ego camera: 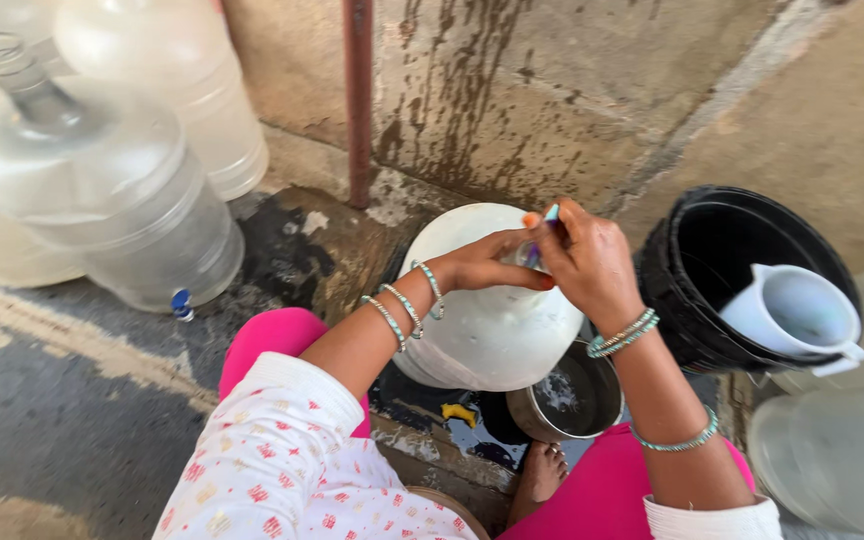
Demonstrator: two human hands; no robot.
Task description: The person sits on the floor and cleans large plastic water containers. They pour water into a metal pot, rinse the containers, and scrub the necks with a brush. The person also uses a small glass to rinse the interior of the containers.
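Both hands crowd the neck of the white jug (492,330), so its mouth stays hidden. The right hand (592,262) pinches something small and blue-tipped, too covered to identify. The clear bottles (102,190) run off the left edge, blurred. A pale container (832,460) is cut off at bottom right

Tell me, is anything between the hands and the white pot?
Nothing visible. The left hand rests right on top of the white pot, and the right hand is over it too, pinching a small thing.
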